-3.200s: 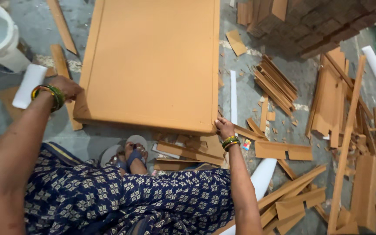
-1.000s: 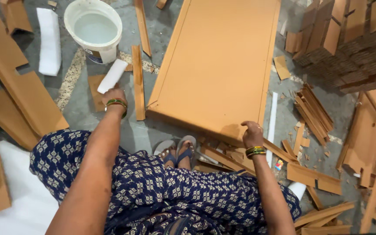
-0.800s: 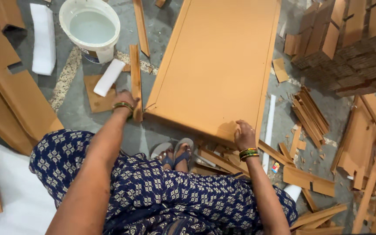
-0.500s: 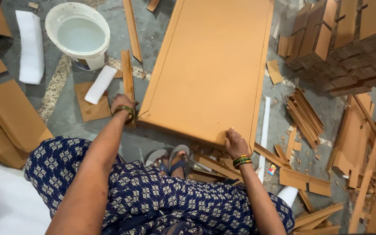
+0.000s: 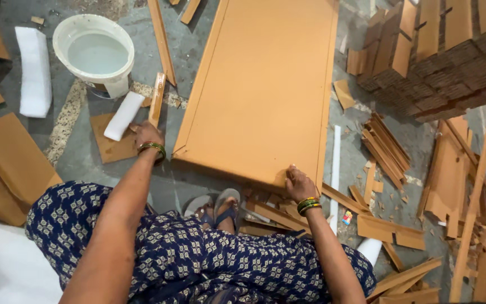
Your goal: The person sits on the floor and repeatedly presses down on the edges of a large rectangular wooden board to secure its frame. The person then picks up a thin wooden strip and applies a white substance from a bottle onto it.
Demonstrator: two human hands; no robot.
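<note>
While the person sits on the floor [image 5: 209, 50] in a blue patterned dress [image 5: 198, 259], both hands are at the big orange board [image 5: 265, 90] that lies flat before them. The right hand [image 5: 299, 183] rests on the near edge of the board, close to its right corner; the fingers lie on the top face and the thumb side is at the edge, so its grip looks loosely closed on the edge, but I cannot tell how firm it is. The left hand [image 5: 146, 135] is just beside the near left corner of the board, not touching it. This hand is on a narrow wood strip [image 5: 156, 100], which lies on the floor and points toward a white bucket [image 5: 94, 53]; if the fingers are closed around the strip I cannot tell. A white foam block [image 5: 123, 115] lies touching the left hand, on a flat cardboard piece [image 5: 111, 147]. Both wrists wear green and gold bangles [image 5: 152, 147]. Two feet in sandals [image 5: 217, 208] show under the near edge of the board. Many orange offcuts [image 5: 389, 143] lie at the right, and stacked pieces [image 5: 451, 50] are at the upper right.
</note>
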